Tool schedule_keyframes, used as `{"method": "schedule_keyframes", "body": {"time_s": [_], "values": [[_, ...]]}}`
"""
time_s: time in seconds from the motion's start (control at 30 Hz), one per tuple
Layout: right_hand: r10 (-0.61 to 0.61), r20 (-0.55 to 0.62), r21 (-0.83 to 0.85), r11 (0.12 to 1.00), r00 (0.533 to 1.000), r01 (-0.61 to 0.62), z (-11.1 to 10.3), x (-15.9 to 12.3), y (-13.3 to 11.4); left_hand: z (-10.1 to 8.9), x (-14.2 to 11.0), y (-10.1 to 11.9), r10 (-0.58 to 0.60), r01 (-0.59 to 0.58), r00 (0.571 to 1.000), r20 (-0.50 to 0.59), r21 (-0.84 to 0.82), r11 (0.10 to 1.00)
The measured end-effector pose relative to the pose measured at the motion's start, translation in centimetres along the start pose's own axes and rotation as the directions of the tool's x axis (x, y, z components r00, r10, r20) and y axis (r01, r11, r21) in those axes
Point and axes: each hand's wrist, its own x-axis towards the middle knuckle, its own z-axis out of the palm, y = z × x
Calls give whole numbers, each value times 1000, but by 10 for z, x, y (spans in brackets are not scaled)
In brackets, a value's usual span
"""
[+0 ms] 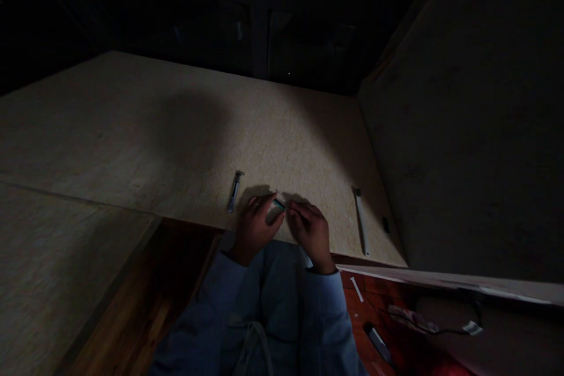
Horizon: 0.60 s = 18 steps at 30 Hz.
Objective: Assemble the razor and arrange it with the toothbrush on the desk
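Observation:
Over the front edge of the pale tabletop, my left hand point(256, 226) pinches a small dark-green cylinder point(279, 204), which looks like a battery, between thumb and fingers. Just to its right, my right hand point(309, 228) has its fingers closed in a pinch close to the cylinder's end. Whatever those fingers hold is too small and dark to make out. Left of my left hand lies a slim silver and dark object point(235, 192) with a short crosspiece at its top, shaped like a small razor.
A white toothbrush-like stick point(362, 223) with a dark end lies at the right, and a small black piece point(386, 225) is beside it. A grey panel point(462, 129) rises along the right edge. Below, a dark device point(378, 343) rests on a red surface.

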Motion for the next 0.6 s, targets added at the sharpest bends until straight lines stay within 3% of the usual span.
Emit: {"method": "schedule_keyframes", "body": {"time_s": [0.17,0.3,0.47,0.6], "values": [[44,-54,106,994,998,-38,-1,-2,2,-16,-5,0,-87,77,981,-176,-61,995],[52,-71,143,989,996,-41,-2,-3,3,-42,-2,-26,-244,257,924,-295,7,966],[55,-76,144,989,996,-43,-1,-4,7,-68,9,-72,-441,510,849,-290,236,827],[64,-67,140,989,996,-54,1,-4,7,-74,14,-84,-513,548,836,-192,328,770]]}}
